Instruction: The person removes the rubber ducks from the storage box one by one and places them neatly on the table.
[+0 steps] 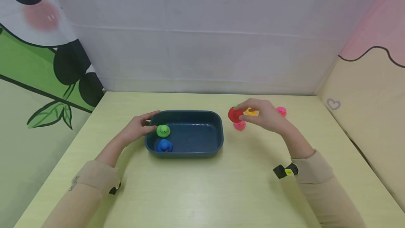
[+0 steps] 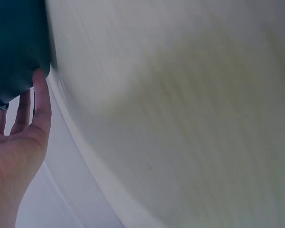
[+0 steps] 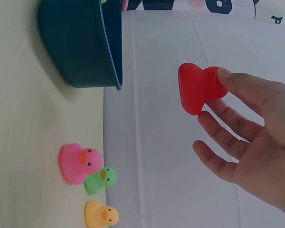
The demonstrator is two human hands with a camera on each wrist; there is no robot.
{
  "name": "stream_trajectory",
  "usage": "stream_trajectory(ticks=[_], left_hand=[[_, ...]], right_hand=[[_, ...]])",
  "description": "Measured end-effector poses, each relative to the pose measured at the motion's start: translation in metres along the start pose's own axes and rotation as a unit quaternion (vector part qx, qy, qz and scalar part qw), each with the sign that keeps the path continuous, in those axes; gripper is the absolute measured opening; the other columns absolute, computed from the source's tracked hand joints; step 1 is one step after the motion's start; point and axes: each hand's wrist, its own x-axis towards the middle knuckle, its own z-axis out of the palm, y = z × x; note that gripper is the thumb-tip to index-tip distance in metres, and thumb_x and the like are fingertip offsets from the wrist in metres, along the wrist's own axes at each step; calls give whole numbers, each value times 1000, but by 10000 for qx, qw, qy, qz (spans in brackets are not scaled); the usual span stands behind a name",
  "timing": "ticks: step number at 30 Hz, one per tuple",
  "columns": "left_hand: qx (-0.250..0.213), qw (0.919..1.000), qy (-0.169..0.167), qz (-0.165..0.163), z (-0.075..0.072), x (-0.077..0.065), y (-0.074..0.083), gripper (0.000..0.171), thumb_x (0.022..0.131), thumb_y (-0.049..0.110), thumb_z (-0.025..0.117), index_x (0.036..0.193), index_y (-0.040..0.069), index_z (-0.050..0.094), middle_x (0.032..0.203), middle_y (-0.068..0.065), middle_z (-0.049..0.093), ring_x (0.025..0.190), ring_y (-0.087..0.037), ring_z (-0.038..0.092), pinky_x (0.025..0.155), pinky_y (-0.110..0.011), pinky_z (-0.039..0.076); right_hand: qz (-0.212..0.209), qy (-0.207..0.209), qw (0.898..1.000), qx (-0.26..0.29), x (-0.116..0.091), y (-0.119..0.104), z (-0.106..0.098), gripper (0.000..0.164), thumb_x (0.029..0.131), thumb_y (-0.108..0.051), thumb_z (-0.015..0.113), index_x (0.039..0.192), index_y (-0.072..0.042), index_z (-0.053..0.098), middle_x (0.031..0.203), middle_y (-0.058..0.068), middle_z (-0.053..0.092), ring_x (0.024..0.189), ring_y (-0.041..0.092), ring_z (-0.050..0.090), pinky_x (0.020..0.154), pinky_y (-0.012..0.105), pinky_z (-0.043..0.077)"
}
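My right hand (image 1: 262, 114) pinches a red rubber duck (image 3: 197, 88) between thumb and fingertips, up above the table. In the right wrist view the duck's flat base faces away from the palm. At the left end of a dark blue tub (image 1: 190, 155), my left hand (image 1: 138, 129) holds the rim, thumb at the edge and fingers along the outer wall. Inside the tub, on its left side, sit a green duck (image 1: 163, 131) and a blue duck (image 1: 165, 145).
Right of the tub, below my right hand, stand a pink duck (image 3: 80, 163), a green duck (image 3: 100, 180) and a yellow duck (image 3: 100, 214). Another pink duck (image 1: 281, 111) sits farther right, partly behind the hand. A white cloth wall (image 1: 202, 59) rises at the table's back edge.
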Motion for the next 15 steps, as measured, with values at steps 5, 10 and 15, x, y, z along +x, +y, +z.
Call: stream_trajectory(ticks=[5,10,15], left_hand=[[27,10000,6,7,0,1,-2,62,92,25,62,147,22,34,150,-13,34,122,-37,49,75,-32,53],[-31,10000,-8,22,0,2,-2,61,92,23,62,147,23,35,149,-13,35,121,-37,49,75,-33,52],[7,10000,-14,-9,1,1,-2,61,92,24,62,147,24,35,149,-13,35,122,-37,49,76,-34,53]], right_hand=[[179,144,9997,21,-9,18,-4,31,87,-18,68,117,-17,65,115,0,64,106,20,56,90,47,46],[434,276,9987,26,-17,35,-5,30,88,-18,66,118,-15,65,117,3,64,107,22,55,92,47,44],[688,419,9967,-44,-23,53,-2,28,88,-15,66,117,-14,65,115,4,64,107,24,56,91,47,45]])
